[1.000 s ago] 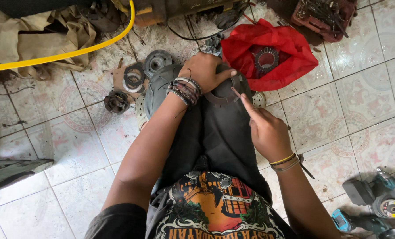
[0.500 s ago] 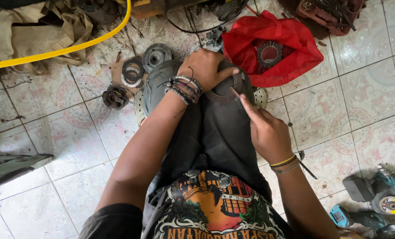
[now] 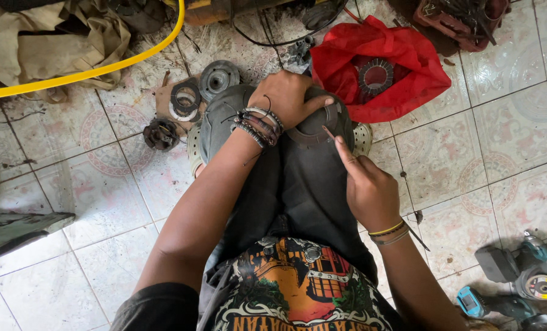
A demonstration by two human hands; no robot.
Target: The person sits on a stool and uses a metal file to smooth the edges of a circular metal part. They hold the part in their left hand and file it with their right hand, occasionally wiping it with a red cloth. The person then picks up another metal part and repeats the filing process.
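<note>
Nearest the camera, just below the round metal plate [image 3: 319, 125] that is resting on the person's knees, the right hand [image 3: 368, 190] is reaching up from the lower right with its wrist bent slightly inward. Its index finger is stretching straight out while the other fingers are curling into the palm, and a thin pointed tool is sticking out along that finger, its tip touching the plate's face. On the far side of the plate, the left hand [image 3: 289, 95] is lying over the upper rim, the forearm running down the middle of the view with bracelets bunching at the wrist. Its fingers are draping together over the edge and the thumb is pressing along the front, so the plate is being gripped.

Patterned pale floor tiles [image 3: 59, 184] are spreading out around the plate, dusty and scattered with debris. Left of the plate, several dark round machine parts [image 3: 184, 98] are lying on the tiles. Beyond it to the right, a red bag [image 3: 408, 67] is holding another toothed ring. Farther left, a yellow hose [image 3: 83, 73] is curving across the floor.

The plate is looking dark grey, flat and circular, with a ridged rim.
</note>
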